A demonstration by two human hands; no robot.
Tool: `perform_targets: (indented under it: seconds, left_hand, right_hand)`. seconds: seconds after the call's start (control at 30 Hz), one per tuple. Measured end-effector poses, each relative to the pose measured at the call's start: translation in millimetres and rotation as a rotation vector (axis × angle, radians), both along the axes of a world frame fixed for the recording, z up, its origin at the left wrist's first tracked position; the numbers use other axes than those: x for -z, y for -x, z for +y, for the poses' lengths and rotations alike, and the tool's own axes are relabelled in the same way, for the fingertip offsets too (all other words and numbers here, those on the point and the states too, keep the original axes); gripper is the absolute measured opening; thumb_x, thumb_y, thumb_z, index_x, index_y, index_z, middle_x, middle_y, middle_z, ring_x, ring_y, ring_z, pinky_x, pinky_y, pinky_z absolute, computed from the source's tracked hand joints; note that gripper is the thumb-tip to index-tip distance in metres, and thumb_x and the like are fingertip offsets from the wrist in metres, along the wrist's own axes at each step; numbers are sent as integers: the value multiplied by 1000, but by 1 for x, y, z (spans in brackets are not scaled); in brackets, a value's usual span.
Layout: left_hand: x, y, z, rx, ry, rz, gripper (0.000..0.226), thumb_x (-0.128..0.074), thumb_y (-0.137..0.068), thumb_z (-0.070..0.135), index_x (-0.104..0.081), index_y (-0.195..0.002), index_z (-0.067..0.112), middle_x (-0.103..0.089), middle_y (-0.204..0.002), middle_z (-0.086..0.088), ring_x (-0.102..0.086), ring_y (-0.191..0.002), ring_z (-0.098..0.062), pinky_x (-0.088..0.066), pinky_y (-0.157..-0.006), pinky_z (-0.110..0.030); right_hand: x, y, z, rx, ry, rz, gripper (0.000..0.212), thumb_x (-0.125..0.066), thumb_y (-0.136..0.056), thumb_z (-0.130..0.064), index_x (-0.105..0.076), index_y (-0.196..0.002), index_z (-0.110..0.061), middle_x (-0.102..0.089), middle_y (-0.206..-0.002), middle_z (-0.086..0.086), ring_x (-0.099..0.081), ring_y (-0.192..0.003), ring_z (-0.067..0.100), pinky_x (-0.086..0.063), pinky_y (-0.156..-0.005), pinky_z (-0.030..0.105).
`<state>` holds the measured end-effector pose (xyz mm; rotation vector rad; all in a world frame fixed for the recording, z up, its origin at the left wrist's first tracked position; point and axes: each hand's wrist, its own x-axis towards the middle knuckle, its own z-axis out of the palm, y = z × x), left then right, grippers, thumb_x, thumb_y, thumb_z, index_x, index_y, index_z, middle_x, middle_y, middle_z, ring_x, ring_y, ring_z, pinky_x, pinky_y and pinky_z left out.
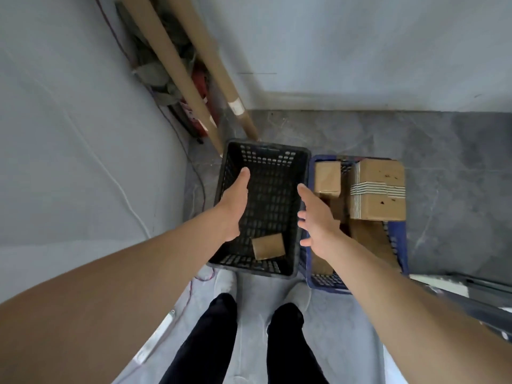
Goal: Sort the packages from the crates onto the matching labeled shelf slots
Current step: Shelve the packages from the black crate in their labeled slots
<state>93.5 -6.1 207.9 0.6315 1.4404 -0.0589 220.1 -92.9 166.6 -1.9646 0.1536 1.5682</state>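
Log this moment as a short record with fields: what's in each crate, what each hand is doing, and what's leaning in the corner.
left crate: black perforated plastic crate, holding one small brown cardboard box near its front wall
right crate: blue plastic crate, holding several cardboard boxes, among them a large brown cardboard box with striped tape
left hand: open, over the black crate's left side, holding nothing
right hand: open, fingers spread, above where the crates meet, holding nothing
corner: long brown cardboard tubes leaning against the wall
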Motion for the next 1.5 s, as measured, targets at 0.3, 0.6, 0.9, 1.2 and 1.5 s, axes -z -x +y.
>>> perform_targets:
  seconds: [0.3, 0.6, 0.9, 1.2, 1.5]
  left_hand:
    - [153, 2, -15, -21, 83, 94, 66, -26, -104, 60, -40, -151, 15, -42, -155, -7, -49, -121, -23, -37, -76, -36]
    - [340, 28, -30, -59, 169, 204, 84, -32, -93, 77, -31, -157, 22, -30, -164, -5, -25, -150, -32, -17, -120, -56]
    - [451, 31, -45, -60, 226, 236, 90, -33, -90, 81, -30, -158, 22, -27, -165, -7, -22, -151, -33, -16, -121, -58]
    - [489, 32, -50, -102, 290, 182, 85, -35, -92, 78, -35, -154, 21, -43, -154, -10, -45, -134, -28, -25, -116, -51]
    - [463, 31, -40, -106, 147, 263, 97, -34, -77, 90, -46, -148, 25, -52, -147, -8, -49, -132, -30, -31, -111, -53]
  right_hand:
    - [169, 4, -7, -57, 74, 20, 72, -47, -100, -67, -31, -160, -31, -34, -166, 5, -34, -150, 35, -29, -117, 66]
    - [319, 25, -11, -109, 93, -15, 64, -49, -99, -66, -47, -148, -25, -50, -133, -2, -46, -118, 23, -36, -115, 55]
    - [414, 32, -19, -107, 184, -127, 60, -47, -102, -58, -50, -149, -19, -52, -146, 7, -49, -130, 30, -37, -101, 39]
    - [456, 39, -23, -130, 260, -135, 67, -47, -99, -62, -53, -147, -15, -55, -144, 11, -52, -129, 34, -39, -113, 47]
    - [427, 35, -16, -97, 257, -140, 66, -49, -96, -67, -56, -136, -15, -57, -134, 9, -57, -117, 30, -43, -101, 42]
